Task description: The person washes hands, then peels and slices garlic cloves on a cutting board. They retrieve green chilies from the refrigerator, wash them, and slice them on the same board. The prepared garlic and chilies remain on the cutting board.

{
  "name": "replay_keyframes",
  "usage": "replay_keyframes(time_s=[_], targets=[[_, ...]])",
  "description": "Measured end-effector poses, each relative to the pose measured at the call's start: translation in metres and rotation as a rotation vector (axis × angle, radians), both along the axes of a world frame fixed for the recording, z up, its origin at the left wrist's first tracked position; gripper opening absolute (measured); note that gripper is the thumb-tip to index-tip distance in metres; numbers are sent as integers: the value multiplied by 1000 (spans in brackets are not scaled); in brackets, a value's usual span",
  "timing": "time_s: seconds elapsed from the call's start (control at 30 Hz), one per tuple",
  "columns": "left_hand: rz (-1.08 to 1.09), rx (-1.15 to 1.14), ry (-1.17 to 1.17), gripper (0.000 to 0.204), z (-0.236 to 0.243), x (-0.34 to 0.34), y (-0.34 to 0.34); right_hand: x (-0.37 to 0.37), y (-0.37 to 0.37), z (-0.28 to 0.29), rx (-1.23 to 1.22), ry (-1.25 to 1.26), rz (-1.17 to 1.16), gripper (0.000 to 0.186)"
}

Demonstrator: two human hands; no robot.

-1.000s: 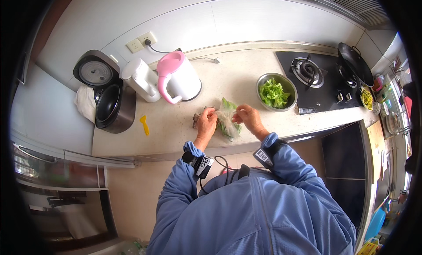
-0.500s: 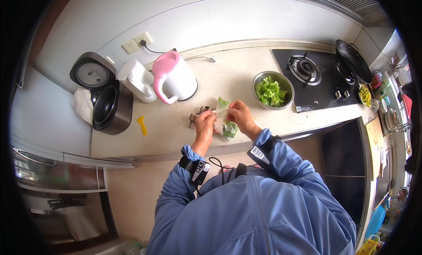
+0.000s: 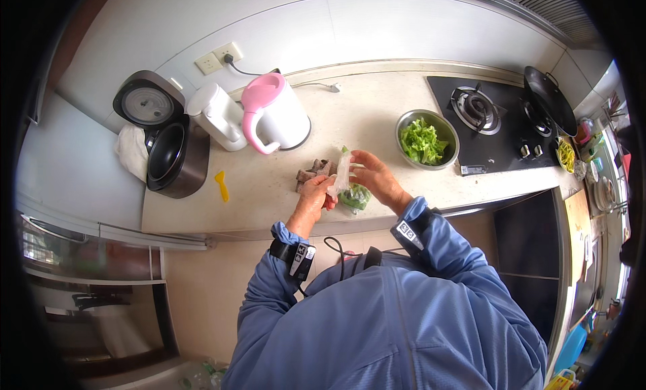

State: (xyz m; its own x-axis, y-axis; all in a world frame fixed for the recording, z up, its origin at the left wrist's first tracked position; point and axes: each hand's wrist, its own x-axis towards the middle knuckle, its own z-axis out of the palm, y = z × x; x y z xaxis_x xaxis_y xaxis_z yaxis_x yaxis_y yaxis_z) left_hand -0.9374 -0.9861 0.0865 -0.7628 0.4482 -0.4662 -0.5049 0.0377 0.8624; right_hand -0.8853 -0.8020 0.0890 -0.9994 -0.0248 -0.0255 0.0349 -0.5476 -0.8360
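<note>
Over the counter's front, my left hand [image 3: 313,198] pinches a thin, cloudy plastic bag [image 3: 340,178]. My right hand [image 3: 377,177] is at the bag's right side, fingers loosely apart and curled beside it; whether they touch it is unclear. Beneath the bag sits a bagged green leafy bundle [image 3: 356,198]. Lumpy brownish pieces [image 3: 323,167] lie just behind my left hand, partly hidden by it. A steel bowl [image 3: 452,148] of chopped green leaves [image 3: 420,138] stands to the right of my hands.
Left on the counter [image 3: 350,107] are a rice cooker [image 3: 192,165] with raised lid, white appliance [image 3: 219,114], pink-topped kettle [image 3: 286,121] and yellow scraper [image 3: 221,185]. A gas hob [image 3: 484,154] with wok [image 3: 552,104] is right. Clutter lines the far right.
The cloudy bag now stands narrower and more upright in my left hand, apart from the green bundle's lower part. My right hand's fingers have loosened from their earlier pinch on it.
</note>
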Motion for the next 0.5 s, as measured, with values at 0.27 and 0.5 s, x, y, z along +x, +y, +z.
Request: replay_keyframes(time_s=[0.27, 0.5], targets=[[-107, -180, 380, 33, 13, 5, 2, -13, -18, -7, 161, -151, -227, 25], [-281, -125, 886, 30, 29, -8, 6, -18, -17, -5, 187, -136, -307, 20]])
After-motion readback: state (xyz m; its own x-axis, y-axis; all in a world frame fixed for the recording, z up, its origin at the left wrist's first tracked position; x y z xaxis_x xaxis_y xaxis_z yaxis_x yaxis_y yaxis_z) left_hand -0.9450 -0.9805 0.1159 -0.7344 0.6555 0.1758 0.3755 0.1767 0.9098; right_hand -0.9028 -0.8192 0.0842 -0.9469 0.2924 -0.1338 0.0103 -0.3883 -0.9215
